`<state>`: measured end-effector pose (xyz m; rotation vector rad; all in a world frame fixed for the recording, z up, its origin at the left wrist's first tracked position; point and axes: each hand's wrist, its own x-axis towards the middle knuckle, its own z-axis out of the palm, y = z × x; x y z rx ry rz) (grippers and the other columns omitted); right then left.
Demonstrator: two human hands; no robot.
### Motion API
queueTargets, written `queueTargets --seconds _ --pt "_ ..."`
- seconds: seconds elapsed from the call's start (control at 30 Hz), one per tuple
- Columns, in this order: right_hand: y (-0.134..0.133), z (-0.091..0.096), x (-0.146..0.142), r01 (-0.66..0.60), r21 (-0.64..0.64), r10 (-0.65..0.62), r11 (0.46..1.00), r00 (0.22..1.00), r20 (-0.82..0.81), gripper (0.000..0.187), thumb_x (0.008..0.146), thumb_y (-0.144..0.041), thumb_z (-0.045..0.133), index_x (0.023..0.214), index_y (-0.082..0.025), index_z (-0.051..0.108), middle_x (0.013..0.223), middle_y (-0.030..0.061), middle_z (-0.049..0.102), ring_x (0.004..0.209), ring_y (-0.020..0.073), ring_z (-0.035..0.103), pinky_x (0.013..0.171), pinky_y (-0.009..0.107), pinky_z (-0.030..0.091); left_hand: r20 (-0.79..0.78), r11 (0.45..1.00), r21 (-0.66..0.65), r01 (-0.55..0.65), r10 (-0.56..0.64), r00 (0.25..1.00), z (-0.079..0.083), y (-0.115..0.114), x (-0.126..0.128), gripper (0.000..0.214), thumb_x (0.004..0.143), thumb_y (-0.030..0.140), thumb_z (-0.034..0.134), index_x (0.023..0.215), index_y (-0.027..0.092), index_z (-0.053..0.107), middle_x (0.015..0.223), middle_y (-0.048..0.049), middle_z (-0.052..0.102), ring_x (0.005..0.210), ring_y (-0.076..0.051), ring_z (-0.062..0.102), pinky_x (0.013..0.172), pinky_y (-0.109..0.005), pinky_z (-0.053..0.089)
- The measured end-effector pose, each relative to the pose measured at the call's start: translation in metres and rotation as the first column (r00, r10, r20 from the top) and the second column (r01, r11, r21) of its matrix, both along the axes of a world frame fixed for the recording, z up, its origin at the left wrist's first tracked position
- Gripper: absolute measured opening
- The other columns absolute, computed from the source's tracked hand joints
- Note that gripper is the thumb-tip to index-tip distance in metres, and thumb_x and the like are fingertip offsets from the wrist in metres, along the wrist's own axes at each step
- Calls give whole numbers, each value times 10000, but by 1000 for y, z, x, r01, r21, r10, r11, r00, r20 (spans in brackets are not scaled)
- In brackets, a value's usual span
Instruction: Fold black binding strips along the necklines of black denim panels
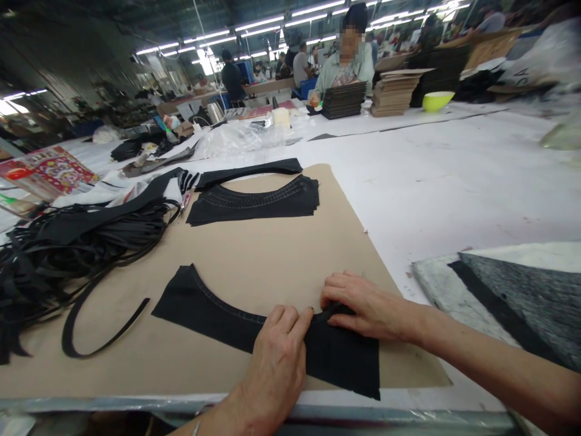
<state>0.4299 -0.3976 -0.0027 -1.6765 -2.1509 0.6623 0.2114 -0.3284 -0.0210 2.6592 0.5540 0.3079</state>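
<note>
A curved black fabric piece [218, 309] lies on brown paper [254, 254] in front of me, with pale stitching or marks along its concave edge. My left hand [281, 348] is closed at the middle of that curve, its fingertips pressed together on the edge. Farther right, my right hand [358, 303] pinches the same edge between thumb and curled fingers, where a narrow strip of black material shows. What lies beneath the fingers is hidden. Beyond, a stack of similar black curved pieces [254, 206] rests on the paper, with another black piece [249, 171] behind it.
A tangled heap of black strips [91, 236] covers the left side, one strip [102, 351] looping toward me. Grey fabric [521, 297] lies at right. Across the white table [436, 175] sit a green bowl [438, 101], brown stacks [394, 94] and a co-worker [347, 66].
</note>
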Motion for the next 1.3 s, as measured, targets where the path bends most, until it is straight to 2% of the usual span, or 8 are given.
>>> queueTargets --seconds 0.1,0.23,0.43,0.67,0.9,1.2,1.3 --pt "1 -3 1 22 -18 -23 1000 999 -46 88 823 -190 631 880 -205 567 912 5 562 905 175 511 812 323 355 -10 999 3 -36 36 999 1 0 5 441 846 27 401 1230 196 537 924 -67 536 872 -221 482 808 -388 476" --pt "-1 -6 2 28 -4 -28 1000 996 -89 75 829 -139 595 871 -201 590 893 9 555 889 166 513 791 308 374 41 997 -58 -58 61 997 5 1 14 396 828 6 403 1115 196 599 929 -64 529 888 -212 487 794 -366 476" --pt "-8 -11 6 -15 77 22 997 995 -96 102 892 -159 512 909 -193 607 917 38 567 900 173 506 801 316 395 14 990 -138 34 -32 999 6 -3 24 359 815 -31 378 990 160 627 908 -60 558 871 -204 491 791 -347 487" --pt "-14 -6 12 -92 163 92 982 996 9 161 915 -155 459 912 -175 619 880 57 579 878 178 500 801 328 400 -12 997 -38 69 -69 998 -2 -9 19 394 870 -5 354 1153 158 573 938 -62 552 896 -205 487 827 -357 493" --pt "-22 -7 18 -163 223 119 961 973 196 222 933 -150 395 941 -180 614 857 56 581 813 175 474 767 325 367 -67 995 54 89 -85 994 -3 -9 22 522 830 -43 364 1300 149 487 965 -67 549 916 -209 478 851 -353 490" --pt "-25 -6 19 -119 205 76 971 975 208 233 932 -156 393 1027 -167 605 892 67 578 846 183 475 784 328 367 -120 983 146 109 -92 989 -5 -10 25 487 859 -7 399 1293 188 506 947 -58 537 889 -199 483 813 -349 502" --pt "-26 -5 20 -123 209 79 970 975 208 238 933 -156 387 1015 -169 610 894 69 585 846 185 481 782 331 367 -94 976 186 113 -96 991 -7 -11 25 472 858 -3 406 1282 179 509 1011 -77 553 914 -208 502 808 -363 508"
